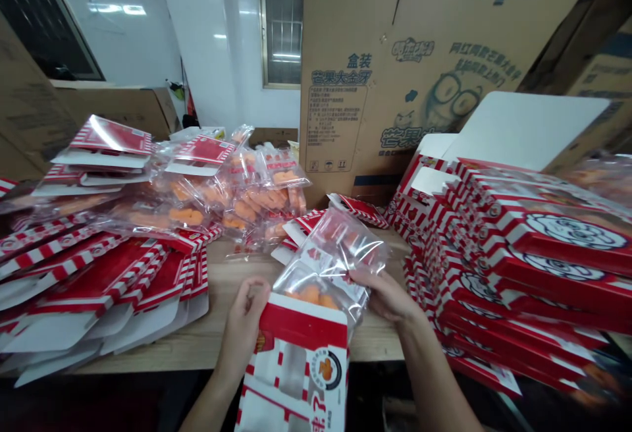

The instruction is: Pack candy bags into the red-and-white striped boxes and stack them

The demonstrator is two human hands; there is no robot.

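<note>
So I'm standing by this pale wooden table [218,294], glossy white wall [239,47] behind it catching bright light streaks [133,9], plus a narrow metal-framed window [281,20].

Free tabletop [220,274] between left cartons [106,277] and box stack [486,270]

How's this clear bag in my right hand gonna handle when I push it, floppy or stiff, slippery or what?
The clear bag will probably flex easily, since its film looks thin and creased. Its glossy shine suggests it may slide a little under the right hand. Weight likely sits toward the red-and-white box, where orange pieces show.
</note>
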